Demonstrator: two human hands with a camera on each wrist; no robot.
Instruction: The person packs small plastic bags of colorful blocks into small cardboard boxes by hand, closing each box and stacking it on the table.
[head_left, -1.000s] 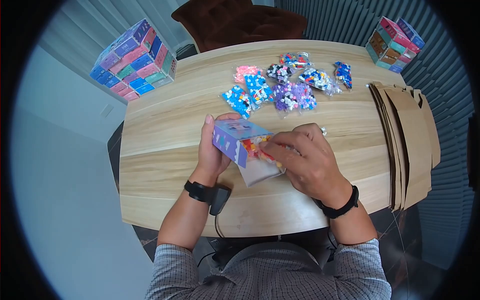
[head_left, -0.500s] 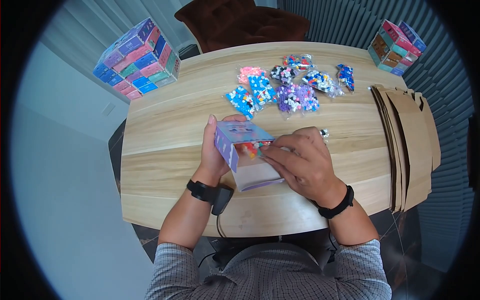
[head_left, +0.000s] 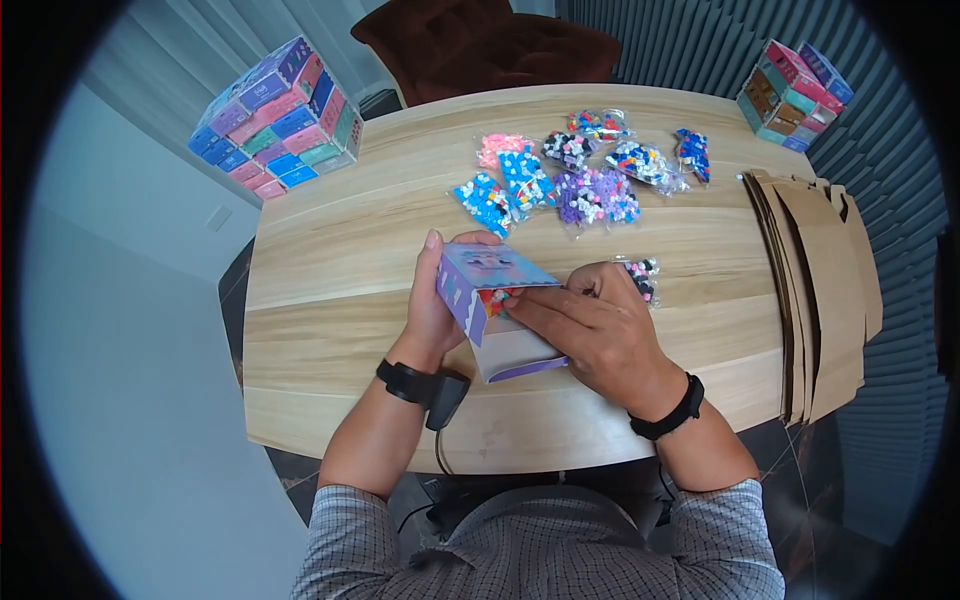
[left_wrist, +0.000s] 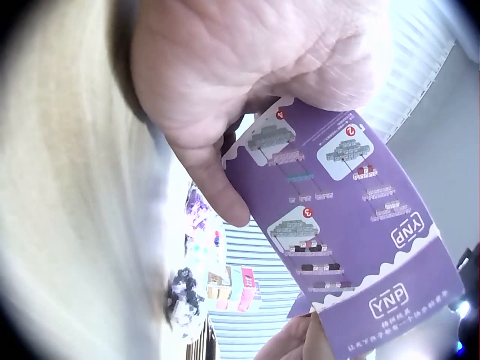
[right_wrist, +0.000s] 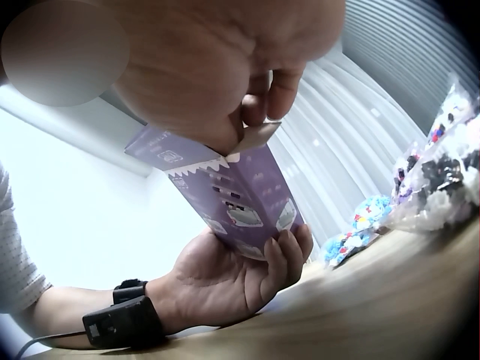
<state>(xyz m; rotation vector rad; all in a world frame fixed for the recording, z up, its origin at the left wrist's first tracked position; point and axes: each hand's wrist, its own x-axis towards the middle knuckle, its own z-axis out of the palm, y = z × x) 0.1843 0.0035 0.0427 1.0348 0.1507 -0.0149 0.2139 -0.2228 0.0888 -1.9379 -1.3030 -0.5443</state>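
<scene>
My left hand [head_left: 432,310] grips a small purple cardboard box [head_left: 500,262], thumb on one side and fingers round the far side. The box is tilted, its end toward my right hand unfolded and a white-lined flap [head_left: 515,352] hanging down. Inside the opening shows part of a clear bag of red and orange pieces [head_left: 492,300]. The extended fingers of my right hand [head_left: 605,335] reach into the opening and touch the bag, their tips partly hidden by the box. Printed building steps cover the purple side [left_wrist: 337,225] in the left wrist view.
Several clear bags of coloured bricks [head_left: 595,195] lie beyond my hands. Another bag [head_left: 643,275] with black, white and pink pieces is behind my right hand. Stacked boxes stand at the far left [head_left: 285,125] and far right [head_left: 790,95]. Brown paper bags [head_left: 815,290] lie along the right edge.
The bag of red and orange pieces has gone deeper into the box, my right fingers following it in. The box has shifted slightly right, its flap now turned down further.
</scene>
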